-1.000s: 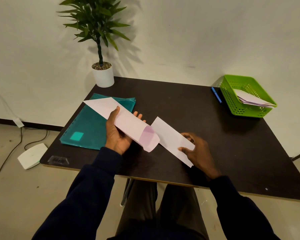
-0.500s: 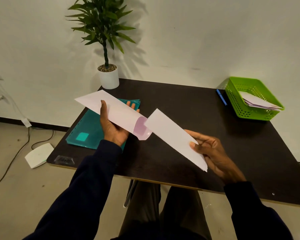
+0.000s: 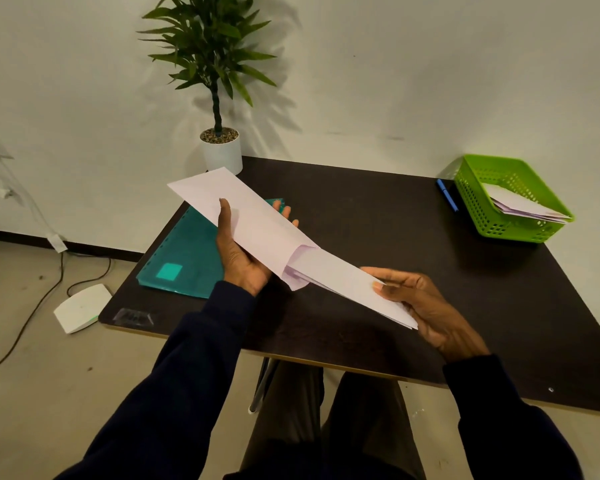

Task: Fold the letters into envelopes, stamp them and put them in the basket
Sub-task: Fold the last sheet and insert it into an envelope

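Observed from beside the desk [image 3: 378, 216], taken here as the landmark. The left hand [image 3: 238, 252] is closed round a long white envelope [image 3: 243, 216], thumb on top and fingers beneath, holding it in the air above the desk's left half with the open mouth toward the middle. The right hand [image 3: 426, 306] pinches the near end of a folded letter [image 3: 350, 282] between thumb and fingers, above the desk's front edge. The letter's far end sits inside the envelope mouth; the flap hangs below it. On the desk's left side lies a teal folder [image 3: 184, 261], under the envelope. At the desk's far right corner stands a green basket [image 3: 478, 202] with envelopes inside, a blue pen [image 3: 447, 199] just beside it. A potted plant [image 3: 219, 98] stands at the far left corner.
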